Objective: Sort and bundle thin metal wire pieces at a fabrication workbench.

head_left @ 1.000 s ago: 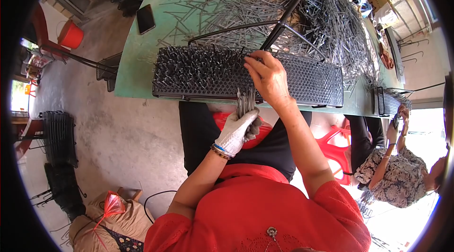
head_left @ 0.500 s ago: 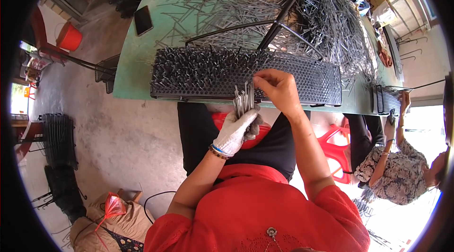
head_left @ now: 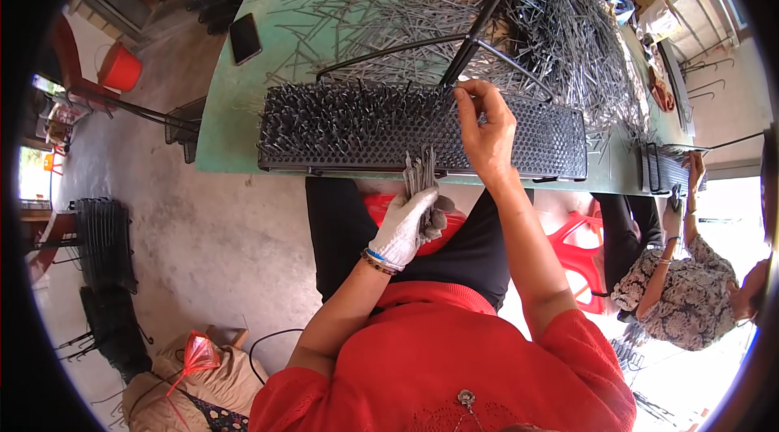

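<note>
My left hand (head_left: 404,227), in a white glove, is closed around a bundle of thin metal rods (head_left: 419,171) with bent tips, held upright at the table's near edge. My bare right hand (head_left: 491,132) is over the far side of a black perforated metal rack (head_left: 544,137), thumb and forefinger pinched together. Whatever is between those fingertips is too small to make out. Many rods (head_left: 324,120) stand packed in the holes of the rack's left part; the right part shows bare holes. A black metal frame (head_left: 468,51) rises behind the rack.
A large heap of loose metal rods (head_left: 568,42) spreads over the green table (head_left: 231,120). A phone (head_left: 245,38) lies at the left edge. Another person (head_left: 682,294) works at the right end. A red bucket (head_left: 119,67) and black racks (head_left: 105,245) stand at left.
My right hand has moved away from the bundle, to the right and toward the rack's far edge. My left hand with the rods has dropped back slightly.
</note>
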### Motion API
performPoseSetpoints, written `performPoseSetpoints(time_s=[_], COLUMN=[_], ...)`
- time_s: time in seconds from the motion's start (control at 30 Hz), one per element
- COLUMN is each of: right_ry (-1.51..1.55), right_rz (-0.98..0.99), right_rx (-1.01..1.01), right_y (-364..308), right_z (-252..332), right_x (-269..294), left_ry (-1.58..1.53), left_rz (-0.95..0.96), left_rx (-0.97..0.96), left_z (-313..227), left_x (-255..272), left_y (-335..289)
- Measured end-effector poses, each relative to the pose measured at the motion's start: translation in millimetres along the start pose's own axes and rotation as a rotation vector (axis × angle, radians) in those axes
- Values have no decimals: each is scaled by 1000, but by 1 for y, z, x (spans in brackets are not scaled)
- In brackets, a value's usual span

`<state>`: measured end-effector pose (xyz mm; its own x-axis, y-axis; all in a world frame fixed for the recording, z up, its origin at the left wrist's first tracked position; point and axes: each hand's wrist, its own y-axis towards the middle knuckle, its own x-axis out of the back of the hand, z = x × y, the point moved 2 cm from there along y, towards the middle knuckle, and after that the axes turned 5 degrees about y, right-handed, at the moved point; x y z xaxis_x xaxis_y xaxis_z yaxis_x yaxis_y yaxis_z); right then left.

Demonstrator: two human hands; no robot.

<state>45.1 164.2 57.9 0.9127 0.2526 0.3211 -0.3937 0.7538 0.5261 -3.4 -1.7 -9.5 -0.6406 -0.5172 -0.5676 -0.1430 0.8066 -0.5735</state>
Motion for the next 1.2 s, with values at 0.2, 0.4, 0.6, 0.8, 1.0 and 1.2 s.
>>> performPoseSetpoints(time_s=[0.2,0.4,0.6,0.8,1.0,1.2], right_ry=[11,-10,-106,-170,-308,-189], right_rz=[-27,6,32,86,72,103], right_rx=[-45,38,199,248,389,190], right_y=[-4,-12,-13,-20,-13,-19], right_z=[0,-3,-9,-15,-6,-7], right_x=[-3,-11,-16,-16,-9,-12], left_ry=[70,-25,-3,22,-29,37], left_rz=[-35,14,9,-1,28,7], left_rx=[-10,12,37,5,6,19], left_z=[-3,-2,0,0,1,-1], left_x=[1,2,5,6,9,5], left_y=[-2,-2,0,0,1,1])
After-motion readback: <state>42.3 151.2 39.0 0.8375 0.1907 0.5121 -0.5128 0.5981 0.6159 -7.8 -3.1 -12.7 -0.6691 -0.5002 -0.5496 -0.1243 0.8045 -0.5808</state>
